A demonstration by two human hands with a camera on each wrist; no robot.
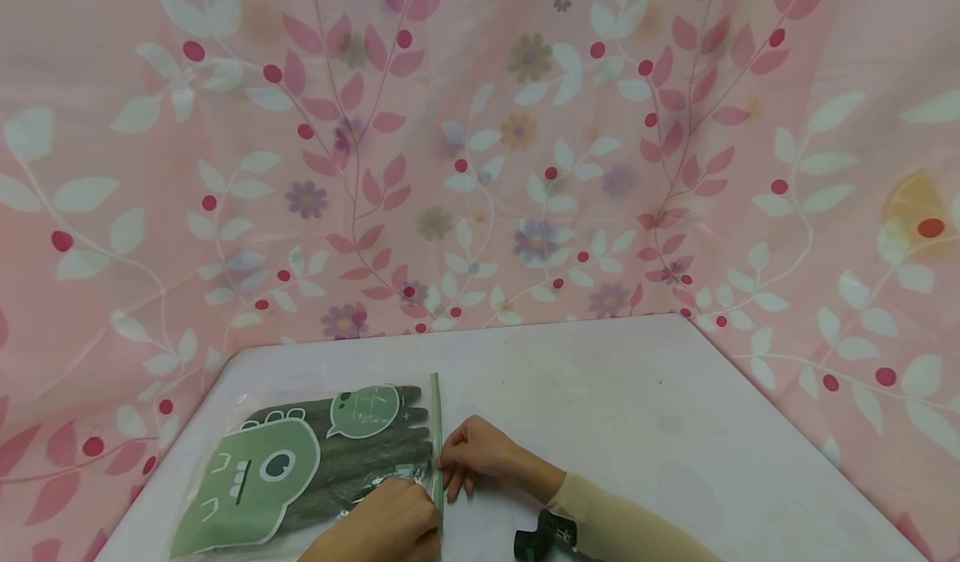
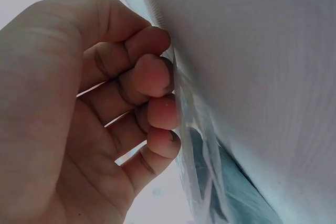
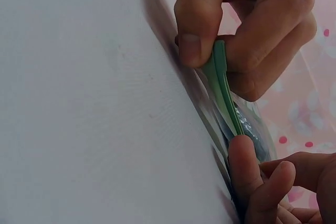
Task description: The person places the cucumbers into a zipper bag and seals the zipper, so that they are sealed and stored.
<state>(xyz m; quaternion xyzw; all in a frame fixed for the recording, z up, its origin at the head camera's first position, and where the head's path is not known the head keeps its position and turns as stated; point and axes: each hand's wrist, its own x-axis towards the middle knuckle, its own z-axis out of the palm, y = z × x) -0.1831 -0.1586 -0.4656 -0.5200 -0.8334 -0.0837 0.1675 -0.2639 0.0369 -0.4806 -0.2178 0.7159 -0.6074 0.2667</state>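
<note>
A clear zip bag [image 1: 330,474] lies flat at the left front of the table, with green cartoon figures on its face and something dark showing. Its green zip strip [image 1: 436,403] runs along the right edge. My left hand [image 1: 386,519] pinches the near end of this strip, thumb on one side, in the right wrist view. Farther along, the fingers of my right hand [image 1: 480,455] grip the same strip [image 3: 226,85]. In the left wrist view, curled fingertips [image 2: 163,113] lie against the bag's clear edge [image 2: 202,166]. The strip's far end extends beyond my right hand.
The white table [image 1: 600,412] carries faint marks and reaches back to a pink leaf-patterned curtain [image 1: 487,128], which encloses the back and sides. A black device [image 1: 543,535] sits at my right wrist, beside a beige sleeve [image 1: 622,516].
</note>
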